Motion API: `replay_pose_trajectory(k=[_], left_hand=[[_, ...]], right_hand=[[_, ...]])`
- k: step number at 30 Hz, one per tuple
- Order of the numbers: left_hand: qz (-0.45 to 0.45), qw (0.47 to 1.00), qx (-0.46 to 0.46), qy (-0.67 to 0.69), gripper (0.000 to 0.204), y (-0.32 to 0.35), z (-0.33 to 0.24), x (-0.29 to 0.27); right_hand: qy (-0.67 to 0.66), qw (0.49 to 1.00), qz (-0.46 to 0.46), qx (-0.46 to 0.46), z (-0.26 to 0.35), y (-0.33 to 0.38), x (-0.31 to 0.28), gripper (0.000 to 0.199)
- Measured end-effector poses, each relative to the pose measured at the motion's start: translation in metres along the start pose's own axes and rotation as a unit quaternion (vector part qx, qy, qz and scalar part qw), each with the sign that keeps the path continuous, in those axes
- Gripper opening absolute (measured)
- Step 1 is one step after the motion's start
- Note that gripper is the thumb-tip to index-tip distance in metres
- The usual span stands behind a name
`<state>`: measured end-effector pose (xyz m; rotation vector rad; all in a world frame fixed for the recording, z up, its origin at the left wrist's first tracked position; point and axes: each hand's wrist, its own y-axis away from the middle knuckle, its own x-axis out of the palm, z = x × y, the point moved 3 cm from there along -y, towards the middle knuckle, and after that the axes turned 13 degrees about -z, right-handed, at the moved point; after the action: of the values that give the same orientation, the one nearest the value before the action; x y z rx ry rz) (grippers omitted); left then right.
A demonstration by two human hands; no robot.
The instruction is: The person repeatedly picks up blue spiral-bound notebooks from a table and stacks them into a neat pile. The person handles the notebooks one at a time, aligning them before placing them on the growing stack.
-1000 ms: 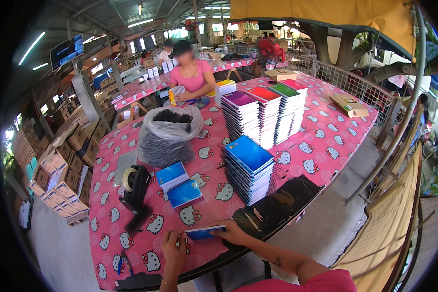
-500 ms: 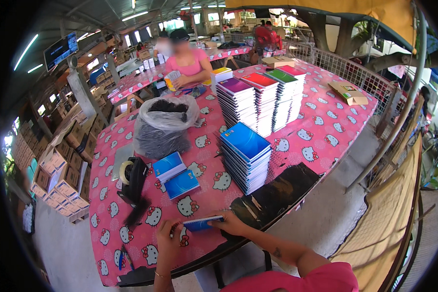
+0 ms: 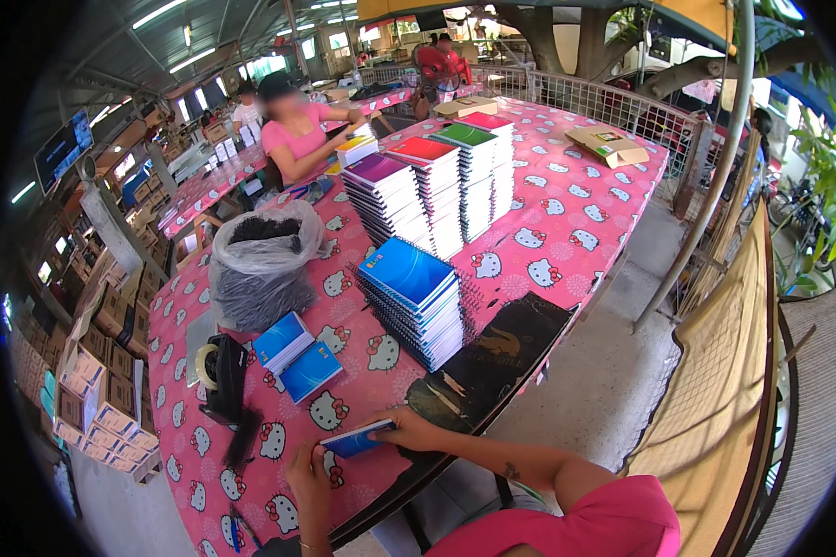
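**Notebook now pinched between both hands at the near edge**

Small blue notebook (image 3: 355, 438) sits low centre, right hand (image 3: 409, 432) and left hand (image 3: 308, 473) both closed on its ends; a second ago it lay flatter. Table edge (image 3: 409, 487) runs just below; blue stack (image 3: 413, 297) leaves open cloth between.

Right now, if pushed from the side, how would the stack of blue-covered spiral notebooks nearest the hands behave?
The blue notebook stack looks tall and already leans, so upper copies would probably slide off. Likely heavy as a whole. The glossy covers may slip on the pink tablecloth.
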<state>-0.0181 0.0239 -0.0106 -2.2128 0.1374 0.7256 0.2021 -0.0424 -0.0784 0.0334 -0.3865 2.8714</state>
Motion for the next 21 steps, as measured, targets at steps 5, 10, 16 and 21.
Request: replay_pose_trajectory(k=[5,10,16,21], left_hand=[[0.062,0.998,-0.016,0.012,0.012,-0.008,-0.015,-0.007],[0.152,0.988,-0.012,0.036,0.017,-0.015,-0.005,-0.007],[0.174,0.959,0.094,-0.202,0.043,-0.008,0.011,0.006],[0.099,0.941,0.1,-0.308,0.081,0.061,-0.015,0.034]], right_hand=[[-0.017,1.0,0.017,0.007,0.0,0.001,-0.002,0.031],[-0.003,1.0,0.022,0.003,0.003,0.0,-0.002,0.03],[0.016,1.0,-0.004,0.016,0.006,0.005,0.003,0.031],[0.029,0.993,-0.113,0.021,0.026,0.01,0.012,0.032]])
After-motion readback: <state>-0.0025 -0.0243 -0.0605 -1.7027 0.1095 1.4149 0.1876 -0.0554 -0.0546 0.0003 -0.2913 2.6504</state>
